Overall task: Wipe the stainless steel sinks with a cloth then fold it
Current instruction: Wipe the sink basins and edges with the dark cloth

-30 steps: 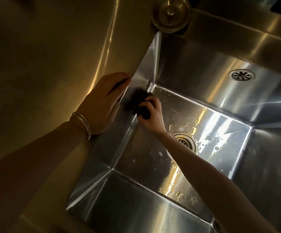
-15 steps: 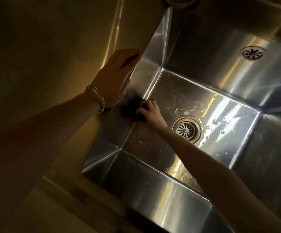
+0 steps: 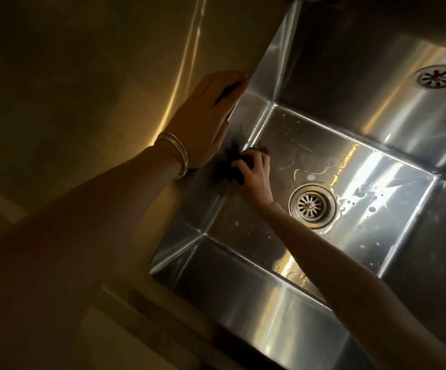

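Observation:
A deep stainless steel sink [image 3: 355, 263] fills the right half of the view, its floor wet with droplets around a round drain [image 3: 313, 205]. My right hand [image 3: 256, 174] reaches down inside and grips a dark bunched cloth [image 3: 236, 162], pressing it where the left wall meets the floor. My left hand [image 3: 205, 118] lies flat on the sink's left rim with straight fingers, bangles on its wrist. Most of the cloth is hidden in shadow.
A dim steel counter [image 3: 83, 89] spreads to the left of the sink. An overflow grille [image 3: 436, 77] sits in the back wall at the upper right. The counter's front edge [image 3: 163, 321] runs along the lower left.
My right hand has slid the cloth along the left wall's base, nearer to me and away from the far corner. The view has shifted down; the tap base at the top has left the frame.

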The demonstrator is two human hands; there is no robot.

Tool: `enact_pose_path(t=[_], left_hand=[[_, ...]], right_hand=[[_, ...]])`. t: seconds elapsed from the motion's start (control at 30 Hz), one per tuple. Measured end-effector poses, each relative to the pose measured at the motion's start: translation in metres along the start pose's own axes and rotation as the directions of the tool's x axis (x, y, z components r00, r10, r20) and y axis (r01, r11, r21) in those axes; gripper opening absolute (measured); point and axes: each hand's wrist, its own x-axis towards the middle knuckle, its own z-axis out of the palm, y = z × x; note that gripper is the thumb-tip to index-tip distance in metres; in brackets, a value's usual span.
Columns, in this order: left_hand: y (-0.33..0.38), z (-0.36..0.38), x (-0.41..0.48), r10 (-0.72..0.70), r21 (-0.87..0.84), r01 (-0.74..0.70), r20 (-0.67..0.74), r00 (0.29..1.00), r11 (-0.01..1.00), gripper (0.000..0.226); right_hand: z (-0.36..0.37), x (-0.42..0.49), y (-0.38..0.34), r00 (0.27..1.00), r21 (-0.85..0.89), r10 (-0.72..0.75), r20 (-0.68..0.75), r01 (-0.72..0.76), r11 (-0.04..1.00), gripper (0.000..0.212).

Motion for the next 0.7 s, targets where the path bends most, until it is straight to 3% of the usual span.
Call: enact_pose_path(t=[0.1,0.2,0.3,0.37,0.53,0.7], left_hand=[[0.001,0.000,0.001,0.013,-0.005,-0.013,-0.002,1.000,1.000,0.052],[0.001,0.000,0.000,-0.001,0.012,0.001,-0.004,1.000,1.000,0.052],[0.001,0.000,-0.001,0.000,0.018,0.000,0.005,1.000,1.000,0.052],[0.001,0.000,0.000,0.012,0.025,-0.012,0.004,1.000,1.000,0.051],[0.001,0.000,0.001,0.025,0.026,-0.025,-0.001,1.000,0.999,0.051],[0.001,0.000,0.000,0.025,0.039,-0.026,0.010,1.000,0.999,0.052]], right_hand=[[-0.022,-0.024,-0.034,0.977,0.077,-0.209,-0.044,0.212,0.974,0.031],[-0.014,-0.061,-0.059,0.904,0.139,-0.428,-0.004,0.424,0.895,0.033],[0.020,-0.078,-0.048,0.912,0.104,-0.359,0.198,0.345,0.933,0.040],[0.027,-0.080,-0.038,0.877,0.089,-0.344,0.334,0.334,0.938,0.038],[0.018,-0.105,-0.058,0.800,0.275,-0.507,0.322,0.433,0.858,0.041],[0.017,-0.100,-0.040,0.735,0.238,-0.429,0.525,0.357,0.903,0.048]])
